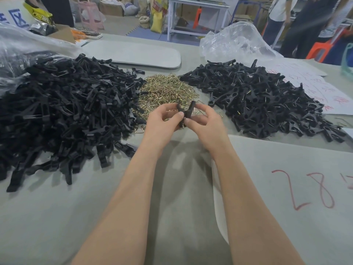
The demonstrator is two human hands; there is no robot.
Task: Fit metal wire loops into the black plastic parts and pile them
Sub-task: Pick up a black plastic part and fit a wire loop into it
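Grip: the black clip [188, 109] is pinched by both the left hand [164, 120] and the right hand [205, 122].
Place: it is held at 6 o'clock of the wire loops [168, 87].
Method: the loop should be pressed in squarely, then dropped on the finished pile [257, 96] at 3 o'clock.

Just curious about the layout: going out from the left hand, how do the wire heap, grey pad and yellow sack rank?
1. Wire heap, just beyond the left hand.
2. Grey pad, mid-table behind.
3. Yellow sack, on the far floor.

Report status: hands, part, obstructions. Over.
Left hand and right hand both pinching one black part. Held up before the wire loop pile. Nothing in the way.
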